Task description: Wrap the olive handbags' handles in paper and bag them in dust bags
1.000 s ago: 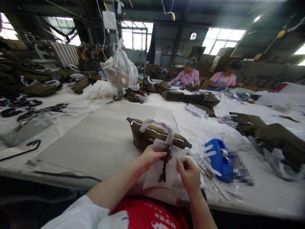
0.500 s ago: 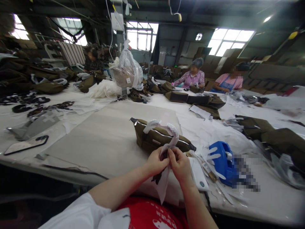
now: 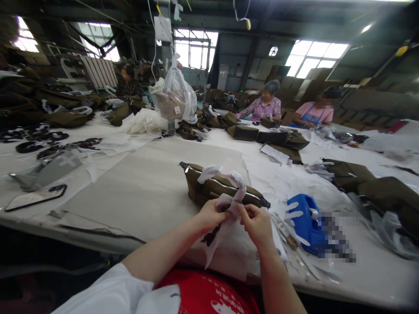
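Note:
An olive-brown zip bag (image 3: 209,187) stands upright on the table before me, its handle (image 3: 240,181) wrapped in white tissue paper. At the handle's near end, my left hand (image 3: 212,216) is closed on a strip of white tissue paper (image 3: 214,248), which hangs down toward the table edge. My right hand (image 3: 257,222) pinches the same paper just to the right, fingertips together. A dark strap-like piece (image 3: 211,235) dangles beside the paper below my left hand; what it is I cannot make out.
A blue tape dispenser (image 3: 304,222) sits to the right. More olive bags (image 3: 382,196) lie at the far right, others (image 3: 242,133) at the back. A phone (image 3: 36,198) rests at the left edge. Two co-workers (image 3: 263,107) sit across the table, another person further left.
My right hand has moved a little right and away from my left hand, still pinching the paper. The hanging paper end and the dark piece have swung left.

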`<state>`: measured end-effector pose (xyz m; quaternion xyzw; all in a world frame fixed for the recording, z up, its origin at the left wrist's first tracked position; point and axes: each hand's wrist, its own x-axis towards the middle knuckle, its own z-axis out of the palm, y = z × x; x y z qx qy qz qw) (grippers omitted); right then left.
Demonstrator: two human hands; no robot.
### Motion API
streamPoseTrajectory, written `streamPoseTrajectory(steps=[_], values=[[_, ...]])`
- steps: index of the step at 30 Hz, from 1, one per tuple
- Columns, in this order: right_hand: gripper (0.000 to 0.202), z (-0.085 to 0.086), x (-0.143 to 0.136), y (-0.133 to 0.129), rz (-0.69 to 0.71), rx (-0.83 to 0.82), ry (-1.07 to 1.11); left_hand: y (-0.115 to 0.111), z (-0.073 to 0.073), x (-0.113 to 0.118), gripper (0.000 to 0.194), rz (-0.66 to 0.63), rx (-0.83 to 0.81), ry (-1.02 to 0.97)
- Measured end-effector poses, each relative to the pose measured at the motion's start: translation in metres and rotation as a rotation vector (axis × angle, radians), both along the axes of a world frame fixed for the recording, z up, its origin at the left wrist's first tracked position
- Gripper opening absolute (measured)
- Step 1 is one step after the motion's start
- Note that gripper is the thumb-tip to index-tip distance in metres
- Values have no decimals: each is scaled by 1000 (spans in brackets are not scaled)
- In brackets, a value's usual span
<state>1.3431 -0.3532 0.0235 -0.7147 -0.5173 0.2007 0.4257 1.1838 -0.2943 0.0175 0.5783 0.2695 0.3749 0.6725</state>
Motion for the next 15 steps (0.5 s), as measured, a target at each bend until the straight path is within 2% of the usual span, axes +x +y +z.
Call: streamPoseTrajectory(steps=[3, 5, 7, 10, 15], values=[[53, 4, -3, 4, 4, -77, -57, 2, 3, -3, 26, -5, 32, 46], [56, 4, -3, 4, 29, -87, -88, 2, 6, -7, 28, -52, -13, 21], [56, 0, -1, 2, 92, -57, -8, 2, 10, -10, 33, -95, -76, -8], [49, -8, 0, 2, 173, -10, 168, 2, 12, -12, 36, -93, -127, -11], [50, -13, -5, 7, 48, -15, 25, 4, 7, -9, 35, -96, -47, 17]])
